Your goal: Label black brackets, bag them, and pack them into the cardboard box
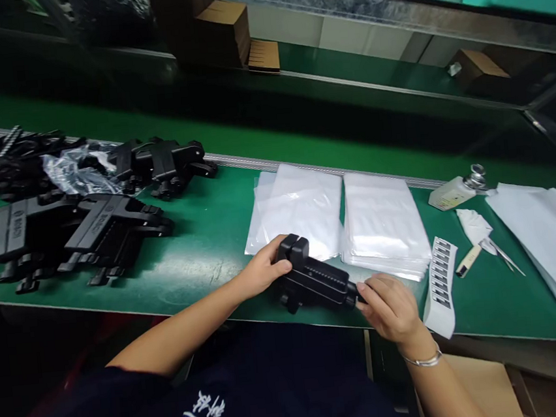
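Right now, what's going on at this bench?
A person holds a black plastic part in both hands at the near edge of the green bench. The left hand grips its raised end, and the right hand grips the other end. Just behind it lie two stacks of clear bags. More black parts lie to the left, and a label strip lies to the right.

Overhead light falls brightly on the stacks of clear plastic bags (382, 224) and the white paper sheets (551, 241), which glare almost blank. The green bench mat (202, 242) shows a soft sheen. The black moulded plastic bracket (319, 276) and the heap of black plastic parts (8, 162) lose detail in shadow. The green rear ledge (152, 122) is dim; straight edges bow toward the corners
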The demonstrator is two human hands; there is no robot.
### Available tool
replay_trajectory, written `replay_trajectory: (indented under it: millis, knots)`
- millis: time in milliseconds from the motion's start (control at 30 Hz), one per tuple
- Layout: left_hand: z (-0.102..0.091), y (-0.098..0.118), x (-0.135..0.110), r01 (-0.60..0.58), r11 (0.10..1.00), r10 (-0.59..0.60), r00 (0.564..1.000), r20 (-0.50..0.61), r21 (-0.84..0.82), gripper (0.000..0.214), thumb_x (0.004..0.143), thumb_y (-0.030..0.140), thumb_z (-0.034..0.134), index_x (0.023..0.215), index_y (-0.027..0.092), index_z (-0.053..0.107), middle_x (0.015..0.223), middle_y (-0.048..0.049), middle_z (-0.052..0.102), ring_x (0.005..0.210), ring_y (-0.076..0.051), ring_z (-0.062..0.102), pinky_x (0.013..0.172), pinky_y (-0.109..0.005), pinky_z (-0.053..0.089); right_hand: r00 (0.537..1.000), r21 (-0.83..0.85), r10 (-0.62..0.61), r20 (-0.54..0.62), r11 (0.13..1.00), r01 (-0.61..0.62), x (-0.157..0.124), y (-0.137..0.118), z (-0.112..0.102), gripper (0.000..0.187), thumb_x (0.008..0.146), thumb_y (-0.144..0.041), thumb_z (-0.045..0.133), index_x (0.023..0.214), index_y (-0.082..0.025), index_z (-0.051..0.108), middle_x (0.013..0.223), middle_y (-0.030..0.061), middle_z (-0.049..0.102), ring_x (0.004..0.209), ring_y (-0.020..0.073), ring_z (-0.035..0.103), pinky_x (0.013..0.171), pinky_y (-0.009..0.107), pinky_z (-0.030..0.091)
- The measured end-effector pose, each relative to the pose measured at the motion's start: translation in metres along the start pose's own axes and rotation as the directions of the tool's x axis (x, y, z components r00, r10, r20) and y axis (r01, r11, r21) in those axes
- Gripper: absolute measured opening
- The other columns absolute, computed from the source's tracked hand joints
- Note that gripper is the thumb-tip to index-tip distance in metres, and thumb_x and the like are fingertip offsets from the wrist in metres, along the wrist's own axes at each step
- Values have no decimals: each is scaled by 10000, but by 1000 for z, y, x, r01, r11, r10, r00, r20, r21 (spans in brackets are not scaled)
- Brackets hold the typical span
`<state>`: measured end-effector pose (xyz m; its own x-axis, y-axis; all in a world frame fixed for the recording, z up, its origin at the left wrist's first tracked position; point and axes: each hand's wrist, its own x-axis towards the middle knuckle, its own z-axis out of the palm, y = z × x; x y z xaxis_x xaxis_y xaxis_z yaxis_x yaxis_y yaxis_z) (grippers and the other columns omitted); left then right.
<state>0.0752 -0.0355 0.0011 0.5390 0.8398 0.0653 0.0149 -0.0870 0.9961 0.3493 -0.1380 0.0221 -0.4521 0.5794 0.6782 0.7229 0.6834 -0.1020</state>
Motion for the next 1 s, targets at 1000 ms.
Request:
replay_trajectory:
  millis: [1000]
  knots:
    - [31, 6, 16, 101, 918, -215, 939, -268, -384, 536, 780, 619, 659, 1051, 157, 637, 1001, -58, 683, 959, -201, 607, 835, -279, 456, 400, 800, 897, 190, 94, -592, 7, -11, 59, 217, 852, -396, 655, 992, -232, 678, 1005, 43, 652, 970, 192, 600, 932, 371, 452]
